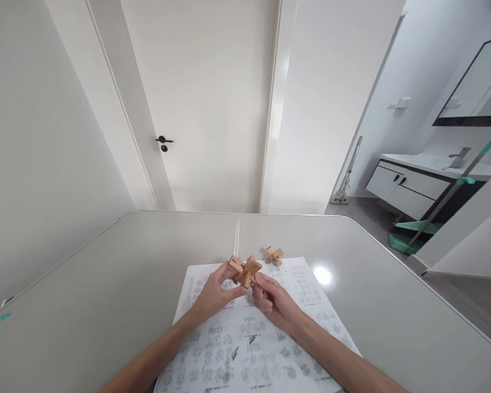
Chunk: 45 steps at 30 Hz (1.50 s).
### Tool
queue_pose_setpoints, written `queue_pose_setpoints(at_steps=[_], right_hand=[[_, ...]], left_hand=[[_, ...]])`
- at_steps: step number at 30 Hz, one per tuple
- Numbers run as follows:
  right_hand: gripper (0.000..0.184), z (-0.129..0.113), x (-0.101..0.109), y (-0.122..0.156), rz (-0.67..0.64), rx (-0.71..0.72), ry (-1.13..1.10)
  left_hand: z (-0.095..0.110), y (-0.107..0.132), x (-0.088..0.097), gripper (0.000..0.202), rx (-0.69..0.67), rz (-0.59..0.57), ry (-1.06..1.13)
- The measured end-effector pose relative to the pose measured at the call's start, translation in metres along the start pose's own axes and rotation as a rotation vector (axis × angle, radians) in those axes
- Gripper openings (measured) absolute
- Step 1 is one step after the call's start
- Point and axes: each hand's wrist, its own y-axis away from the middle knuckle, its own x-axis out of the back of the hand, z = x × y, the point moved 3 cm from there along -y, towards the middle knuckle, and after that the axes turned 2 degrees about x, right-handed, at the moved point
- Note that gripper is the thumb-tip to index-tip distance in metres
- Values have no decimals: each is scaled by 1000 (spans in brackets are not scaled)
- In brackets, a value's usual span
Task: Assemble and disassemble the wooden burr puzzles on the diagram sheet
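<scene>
Lines of print are running across the paper sheet [265, 349], but they're coming through too small and blurred to read! Dark marks are showing on the held wooden pieces [251, 266] and on the wooden cross [274, 256] beyond them, and those are looking too tiny to make out.

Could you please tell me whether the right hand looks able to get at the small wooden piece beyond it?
Probably yes: the small piece lies just beyond the right hand, nothing visibly between. That hand holds the larger piece with the left hand, though, so it may need to let go.
</scene>
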Motion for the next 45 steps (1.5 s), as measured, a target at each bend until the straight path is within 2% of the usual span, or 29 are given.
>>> queue_pose_setpoints(at_steps=[8,10,13,23,26,30,34,37,41,43,45], right_hand=[[35,2,3,-2,-20,15,13],[34,2,5,-2,0,22,7],[33,0,8,-3,41,35,-19],[36,-2,11,-5,119,72,-10],[37,-1,10,-4,127,83,-32],[36,1,8,-4,132,87,-29],[35,1,6,-3,124,106,-12],[37,0,10,-5,152,127,-2],[39,-4,20,-9,199,157,5],[39,-6,25,-11,210,162,-6],[39,-7,27,-12,225,166,-25]], left_hand=[[3,0,2,37,-48,43,-52],[3,1,1,28,-17,68,-52],[2,3,-1,27,50,104,-78],[7,1,2,20,46,52,-28],[3,2,3,18,3,66,-136],[1,3,3,16,-119,85,-266],[5,3,6,14,-176,32,-295],[11,4,6,14,-205,-58,-301],[15,7,2,14,-170,-159,-310],[15,5,5,16,-145,-126,-276],[11,0,14,18,-123,-26,-234]])
